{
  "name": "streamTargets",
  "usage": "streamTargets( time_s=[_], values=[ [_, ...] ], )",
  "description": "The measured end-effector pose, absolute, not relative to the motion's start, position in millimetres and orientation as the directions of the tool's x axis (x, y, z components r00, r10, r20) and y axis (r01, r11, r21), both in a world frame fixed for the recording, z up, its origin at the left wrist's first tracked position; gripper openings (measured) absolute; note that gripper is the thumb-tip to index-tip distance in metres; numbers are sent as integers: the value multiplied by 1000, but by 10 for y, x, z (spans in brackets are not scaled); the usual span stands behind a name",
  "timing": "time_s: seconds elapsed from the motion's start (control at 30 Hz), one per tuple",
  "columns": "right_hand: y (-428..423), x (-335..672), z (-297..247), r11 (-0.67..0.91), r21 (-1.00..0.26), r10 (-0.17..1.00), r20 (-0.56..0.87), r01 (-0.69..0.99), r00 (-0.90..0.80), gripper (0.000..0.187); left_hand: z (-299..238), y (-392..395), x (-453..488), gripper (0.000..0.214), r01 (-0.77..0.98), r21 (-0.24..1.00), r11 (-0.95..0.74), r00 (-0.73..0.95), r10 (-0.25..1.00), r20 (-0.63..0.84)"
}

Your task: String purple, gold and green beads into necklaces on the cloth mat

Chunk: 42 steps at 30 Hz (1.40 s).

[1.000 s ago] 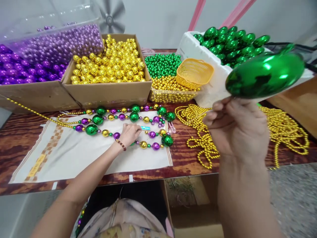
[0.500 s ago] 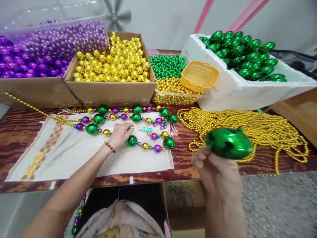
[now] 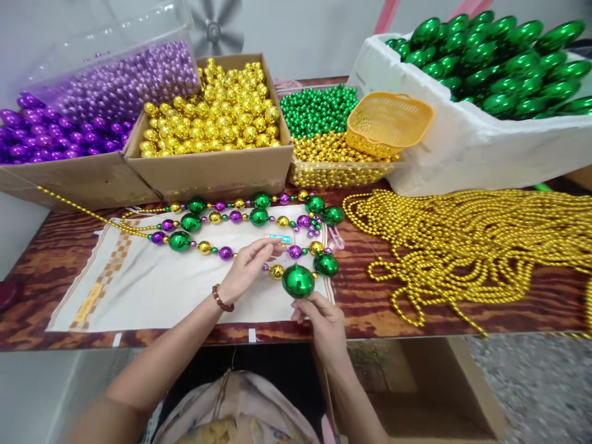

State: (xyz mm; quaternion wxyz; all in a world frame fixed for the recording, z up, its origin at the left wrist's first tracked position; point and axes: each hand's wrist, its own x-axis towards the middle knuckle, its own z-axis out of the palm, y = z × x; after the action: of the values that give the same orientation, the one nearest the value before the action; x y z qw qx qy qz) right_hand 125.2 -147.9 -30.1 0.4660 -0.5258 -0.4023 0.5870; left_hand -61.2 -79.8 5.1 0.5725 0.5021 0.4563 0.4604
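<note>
Hands (image 3: 250, 265) half-curled, green bead (image 3: 298, 281) in right (image 3: 327, 324)

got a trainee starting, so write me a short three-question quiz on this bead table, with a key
1. Which hand holds the large green bead near the cloth's edge: a) left, b) right, c) both?
2. True or false: the beaded bracelet is on the left wrist.
3. What holds the piled green oval beads?

Key:
1. b, the right hand
2. True
3. The white foam box
</note>
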Motion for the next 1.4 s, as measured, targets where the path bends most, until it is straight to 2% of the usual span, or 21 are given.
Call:
streamTargets(
  time_s=[0.1, 0.2, 0.5, 0.73, 0.87, 0.97, 1.03, 1.13, 1.23, 1.3, 1.4],
  values=[
    [-1416, 1141, -242, -245, -960, 969, -246, -138, -9, 21, 75, -839, -492, 36, -291, 947, 135, 168, 982, -88],
    [-1381, 1055, -204, -252, -953, 967, -253, -167, -15, 21, 103, -854, -448, 26, -385, 903, 191, 153, 978, -141],
    [-1527, 720, -200, -256, -949, 966, -242, -186, -95, 17, 166, -1079, -665, 14, -487, 813, 318, 134, 947, -290],
    [-1490, 509, -145, -361, -870, 931, -320, -335, -173, 18, 229, -1169, -595, 15, -515, 831, 211, -69, 956, -285],
    [-1474, 507, -136, -338, -876, 940, -294, -345, -175, 17, 265, -1097, -467, 15, -530, 826, 193, -95, 954, -284],
    [-1432, 623, -132, -308, -905, 945, -255, -294, -203, 14, 330, -977, -446, 16, -476, 863, 170, -106, 963, -248],
    [-1353, 774, -89, -249, -934, 966, -220, -258, -134, 19, 399, -884, -456, 15, -386, 907, 167, -67, 976, -208],
    [-1160, 1045, 50, -94, -970, 993, -108, -223, 54, 24, 509, -786, -435, 14, -104, 987, 124, 96, 989, -115],
    [-956, 1249, 200, 38, -980, 998, 26, -196, 62, 14, 564, -753, -335, 13, 167, 986, -12, 298, 954, -39],
    [-860, 1332, 250, 75, -969, 993, 52, -237, 105, 9, 562, -738, -259, 14, 257, 964, -61, 365, 930, -39],
    [-800, 1413, 229, 107, -909, 957, -15, -402, 289, 15, 548, -689, -188, 13, 342, 937, -70, 390, 918, -74]
  ],
)
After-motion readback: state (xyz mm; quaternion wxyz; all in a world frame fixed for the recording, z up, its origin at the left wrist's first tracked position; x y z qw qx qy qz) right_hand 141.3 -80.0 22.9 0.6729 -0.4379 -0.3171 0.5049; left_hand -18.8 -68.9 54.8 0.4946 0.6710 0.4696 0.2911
